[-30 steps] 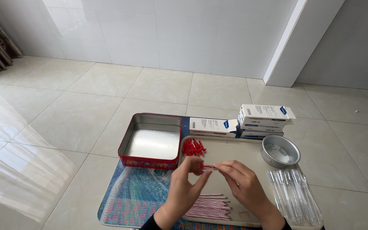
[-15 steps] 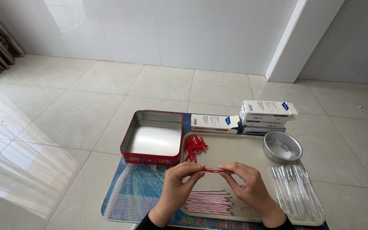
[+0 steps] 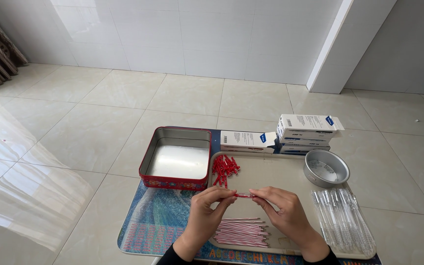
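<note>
— Red and thin, that little piece [image 3: 244, 195] pinched between the two hands: why hold it that way?

— Each end sits in a fingertip pinch. The left hand [image 3: 207, 211] closes thumb and forefinger on one end, the right hand [image 3: 283, 211] does the same on the other, so the piece lies level above the middle of the beige tray [image 3: 271, 172], where both ends are easy to work. What exactly it is, I cannot tell.

— And the supplies around it?

— Sorted by kind, all within reach. Short red pieces [image 3: 224, 169] are heaped at the tray's far left corner, beside the open red tin [image 3: 176, 159]. Red-and-white striped sticks [image 3: 241, 231] lie bundled at the near edge, just under the hands. Clear tubes [image 3: 342, 221] line the right edge, a round metal pan [image 3: 326, 168] sits beyond them, and white boxes [image 3: 305, 132] are stacked along the far edge.

— On a counter?

— No, on a patterned mat [image 3: 158, 221] on the tiled floor [image 3: 99, 122].
</note>
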